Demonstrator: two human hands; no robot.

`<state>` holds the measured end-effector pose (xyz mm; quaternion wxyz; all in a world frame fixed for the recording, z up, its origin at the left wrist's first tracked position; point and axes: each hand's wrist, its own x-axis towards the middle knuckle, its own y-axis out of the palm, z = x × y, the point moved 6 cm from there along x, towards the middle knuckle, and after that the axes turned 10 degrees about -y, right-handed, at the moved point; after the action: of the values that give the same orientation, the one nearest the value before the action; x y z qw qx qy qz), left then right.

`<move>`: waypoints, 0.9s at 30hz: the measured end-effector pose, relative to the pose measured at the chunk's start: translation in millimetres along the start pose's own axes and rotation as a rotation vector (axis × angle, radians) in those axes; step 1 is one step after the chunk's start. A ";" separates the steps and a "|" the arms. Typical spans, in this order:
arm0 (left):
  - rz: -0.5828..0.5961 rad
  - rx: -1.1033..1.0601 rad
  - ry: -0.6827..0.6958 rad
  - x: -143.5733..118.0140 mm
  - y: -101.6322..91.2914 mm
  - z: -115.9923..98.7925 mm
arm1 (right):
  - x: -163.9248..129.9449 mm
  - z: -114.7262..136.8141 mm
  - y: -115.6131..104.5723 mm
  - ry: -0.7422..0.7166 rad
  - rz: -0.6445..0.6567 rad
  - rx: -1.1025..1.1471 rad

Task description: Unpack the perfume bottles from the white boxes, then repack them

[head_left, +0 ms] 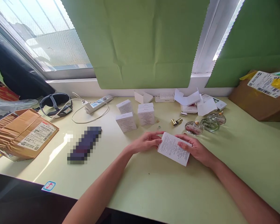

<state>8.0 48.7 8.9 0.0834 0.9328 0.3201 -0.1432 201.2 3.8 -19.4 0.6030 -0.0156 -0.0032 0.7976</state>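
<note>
A white carton printed with dark text is held tilted just above the table between both hands. My right hand grips its right end, thumb across the printed face and fingers behind. At the left end, my left hand pinches the edge with thumb and fingers. Beyond them stand several similar white boxes. Gold caps and small metal rings lie past the carton. Glass bottles, apparently perfume bottles, lie to the right of the caps.
Opened white packaging lies along the wall. Cardboard boxes stand at left and right. A power strip, a cable, a black headset and a pixelated dark object occupy the left side of the table.
</note>
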 end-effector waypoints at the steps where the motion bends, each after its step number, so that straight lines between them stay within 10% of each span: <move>1: 0.012 0.012 -0.005 0.5 0.9 2.1 | -0.8 -0.1 -0.7 0.009 0.018 -0.027; 27: -0.082 -0.077 0.082 6.1 0.2 7.7 | -2.1 -3.2 -10.3 0.041 0.110 -0.024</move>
<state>11.1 50.1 -0.3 0.1002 0.9200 0.3665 -0.0959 211.8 4.6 -22.3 0.5581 -0.0394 0.0005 0.8288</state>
